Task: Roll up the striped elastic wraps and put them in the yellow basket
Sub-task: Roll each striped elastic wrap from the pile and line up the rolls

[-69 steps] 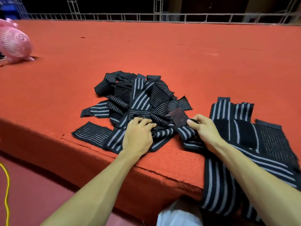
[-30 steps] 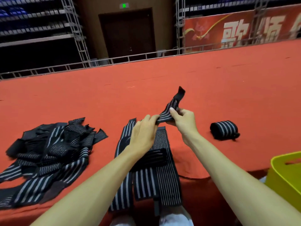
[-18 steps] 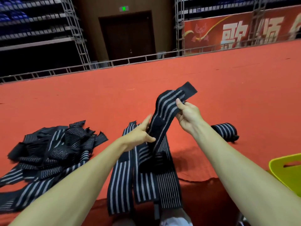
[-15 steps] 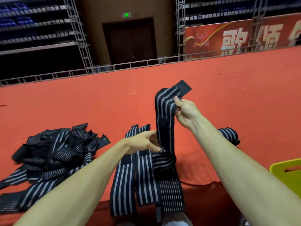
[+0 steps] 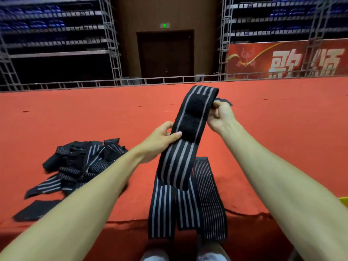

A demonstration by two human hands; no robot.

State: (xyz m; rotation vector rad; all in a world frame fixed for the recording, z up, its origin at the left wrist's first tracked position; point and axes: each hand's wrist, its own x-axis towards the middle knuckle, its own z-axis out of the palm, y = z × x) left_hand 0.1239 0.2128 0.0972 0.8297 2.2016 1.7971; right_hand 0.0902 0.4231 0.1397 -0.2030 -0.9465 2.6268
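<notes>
- Red carpeted platform [image 5: 75,119], front edge drops off nr bottom of view.
- Low metal truss rail [image 5: 94,84] along its far edge.
- Dark door [image 5: 165,53] at back, ctr; green exit sign [image 5: 164,25] above it.
- Truss towers [image 5: 111,40] either side of door.
- Red banner [image 5: 282,61] w/ white characters, back R.
- Blue seat rows [image 5: 47,16] upper L & R.
- Pale shoes [image 5: 154,256] at bottom edge, blurred.
</notes>
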